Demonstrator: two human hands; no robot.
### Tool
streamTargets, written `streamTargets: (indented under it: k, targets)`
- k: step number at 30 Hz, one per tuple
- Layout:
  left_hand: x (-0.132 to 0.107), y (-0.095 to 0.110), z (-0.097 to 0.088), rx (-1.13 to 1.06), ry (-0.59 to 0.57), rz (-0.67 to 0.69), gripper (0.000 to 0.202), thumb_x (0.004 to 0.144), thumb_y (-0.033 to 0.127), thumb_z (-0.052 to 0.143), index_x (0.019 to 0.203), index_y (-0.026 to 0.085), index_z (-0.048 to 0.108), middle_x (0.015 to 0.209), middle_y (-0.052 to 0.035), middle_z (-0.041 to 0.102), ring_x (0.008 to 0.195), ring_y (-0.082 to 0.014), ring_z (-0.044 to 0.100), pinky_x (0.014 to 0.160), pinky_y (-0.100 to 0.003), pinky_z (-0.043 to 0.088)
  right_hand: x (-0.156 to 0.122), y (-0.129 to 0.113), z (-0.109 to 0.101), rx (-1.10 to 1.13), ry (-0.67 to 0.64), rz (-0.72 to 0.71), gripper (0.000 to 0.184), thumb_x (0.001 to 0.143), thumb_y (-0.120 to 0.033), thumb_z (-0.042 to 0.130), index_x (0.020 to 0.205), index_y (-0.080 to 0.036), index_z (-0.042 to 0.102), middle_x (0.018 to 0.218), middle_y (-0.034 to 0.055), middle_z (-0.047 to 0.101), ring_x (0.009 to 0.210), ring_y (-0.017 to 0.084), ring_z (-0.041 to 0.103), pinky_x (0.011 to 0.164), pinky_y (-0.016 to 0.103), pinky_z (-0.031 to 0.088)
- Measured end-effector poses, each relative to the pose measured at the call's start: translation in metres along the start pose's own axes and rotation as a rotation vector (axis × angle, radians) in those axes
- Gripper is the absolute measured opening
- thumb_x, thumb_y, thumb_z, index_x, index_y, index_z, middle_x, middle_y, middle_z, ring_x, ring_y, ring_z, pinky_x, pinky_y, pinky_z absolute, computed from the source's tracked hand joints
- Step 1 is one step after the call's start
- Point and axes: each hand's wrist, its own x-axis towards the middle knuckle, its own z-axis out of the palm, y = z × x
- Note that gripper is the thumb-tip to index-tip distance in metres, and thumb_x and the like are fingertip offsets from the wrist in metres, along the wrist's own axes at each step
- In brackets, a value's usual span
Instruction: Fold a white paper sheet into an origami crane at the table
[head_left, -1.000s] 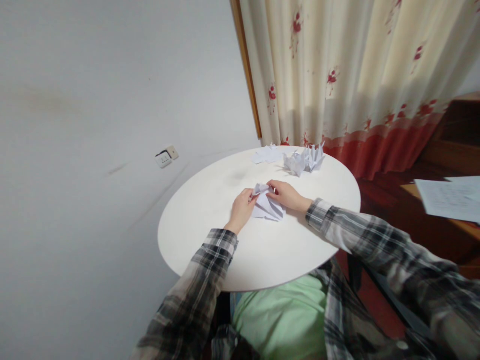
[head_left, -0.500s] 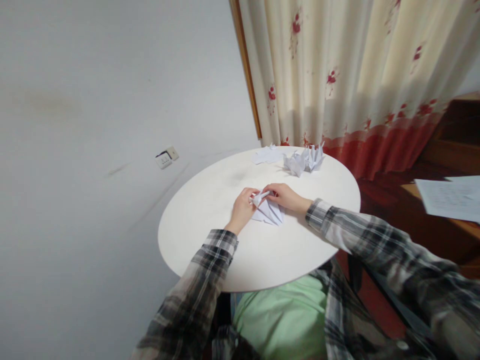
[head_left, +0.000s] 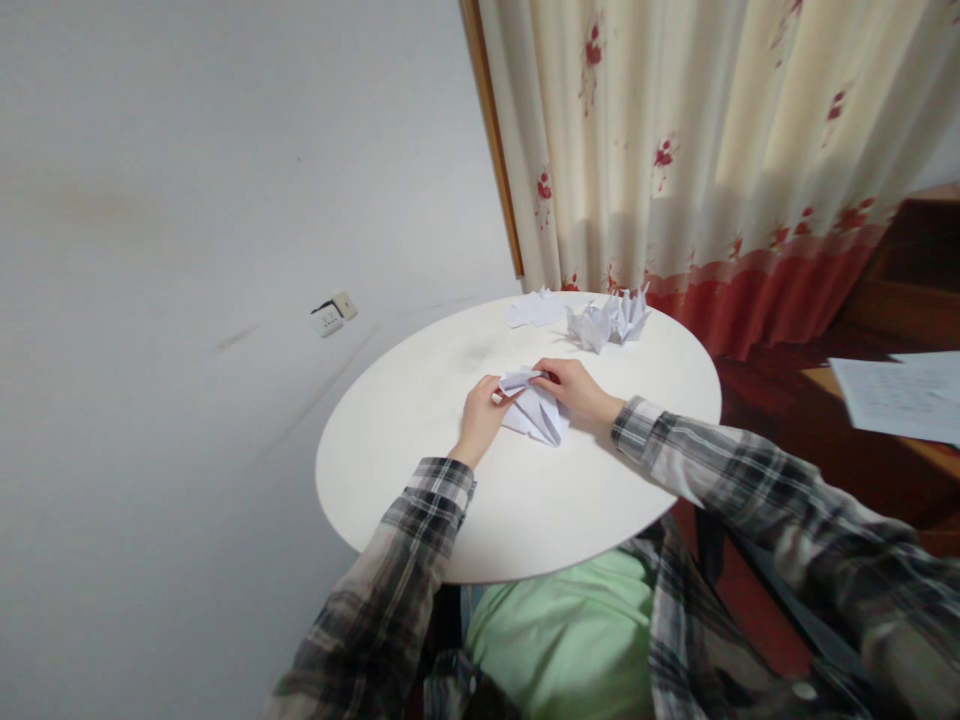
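Observation:
Between my hands, a partly folded piece of white origami paper (head_left: pixel 536 412) rests on the white oval table (head_left: pixel 390 450), its pointed flaps spread towards me. My left hand (head_left: pixel 486 408) pinches the upper left edge of the paper between thumb and fingers. At the upper right, my right hand (head_left: pixel 566 383) is closed on the same fold, thumb and forefinger pressed together. Some of the fingertips are hidden behind the paper. Farther back on the table stand folded paper cranes (head_left: pixel 592 326) with pointed tips, close together.
Flat white paper pieces (head_left: pixel 537 308) lie at the table's far edge. A floral curtain (head_left: pixel 645 180) hangs behind, and a wall with a socket (head_left: pixel 328 320) stands to the left. Written sheets (head_left: pixel 892 395) lie on a wooden surface at the right.
The top flap of the paper has been opened out wider and raised between my fingers. My right hand has shifted slightly up and right; the cranes have not moved.

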Motion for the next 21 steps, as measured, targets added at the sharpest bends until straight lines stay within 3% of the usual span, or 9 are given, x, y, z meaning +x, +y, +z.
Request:
streamTargets:
  k: [9,21]
  targets:
    - [0.0009,-0.0010,-0.0021,0.098,0.043,0.046,0.017,0.068,0.033,0.061,0.066,0.016,0.059,0.062,0.0008,0.053,0.058,-0.0100,0.048,0.054,-0.022,0.037,-0.0011,-0.0011,0.0012,0.001,-0.019,-0.023,0.018,0.080,-0.027,0.047,0.079,-0.013,0.059,0.060,-0.0016,0.051,0.054,0.008,0.041,0.053,0.018,0.029]
    - [0.0009,0.0066,-0.0093,0.124,0.000,0.065,0.007,0.070,0.016,0.057,0.068,0.017,0.064,0.067,-0.0033,0.060,0.067,-0.0140,0.051,0.059,-0.025,0.038,-0.0020,-0.0039,-0.0004,0.015,-0.029,-0.010,0.017,0.079,-0.024,0.046,0.082,-0.014,0.060,0.062,-0.0010,0.053,0.055,0.008,0.042,0.054,0.018,0.030]
